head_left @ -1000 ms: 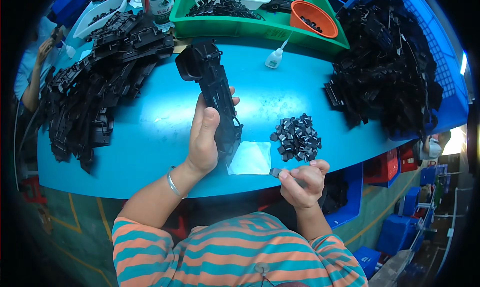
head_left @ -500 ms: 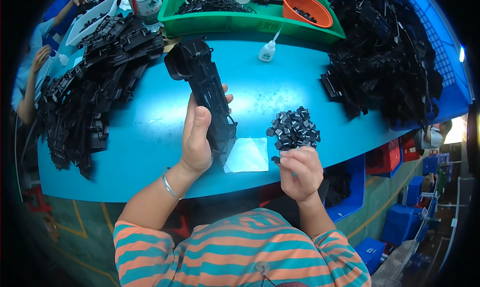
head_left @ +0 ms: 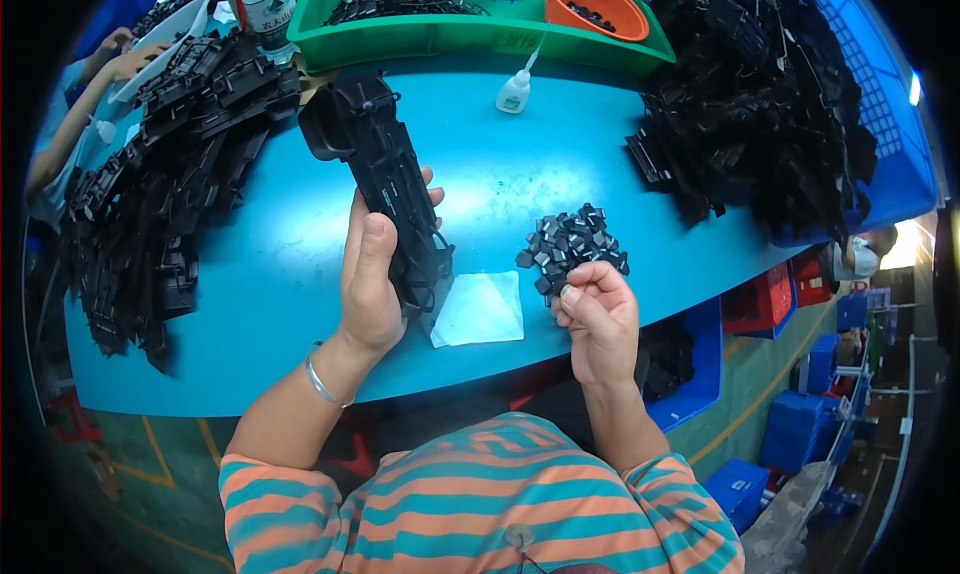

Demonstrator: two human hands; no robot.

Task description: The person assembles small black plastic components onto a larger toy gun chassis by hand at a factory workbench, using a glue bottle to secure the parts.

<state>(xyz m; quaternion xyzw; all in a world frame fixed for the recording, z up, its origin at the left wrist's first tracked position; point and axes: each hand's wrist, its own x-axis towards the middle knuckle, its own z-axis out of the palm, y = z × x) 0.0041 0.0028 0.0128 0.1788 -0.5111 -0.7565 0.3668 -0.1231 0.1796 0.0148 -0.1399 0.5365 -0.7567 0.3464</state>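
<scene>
My left hand (head_left: 372, 274) grips a long black plastic part (head_left: 385, 184), holding it tilted above the blue table (head_left: 260, 274), its looped end pointing away from me. My right hand (head_left: 598, 314) hovers at the near edge of a small pile of little black clips (head_left: 572, 242), fingers curled together; whether a clip sits between them is hidden. A white square sheet (head_left: 480, 309) lies on the table between my hands.
Heaps of the same black parts lie at the left (head_left: 150, 184) and in a blue crate at the right (head_left: 770, 104). A green tray (head_left: 470, 34), an orange bowl (head_left: 595, 4) and a small glue bottle (head_left: 514, 89) stand at the back. Another person's hands (head_left: 115, 64) work at far left.
My right hand has risen from the table's front edge to the clip pile. The left hand still holds the long part, now a little nearer to me.
</scene>
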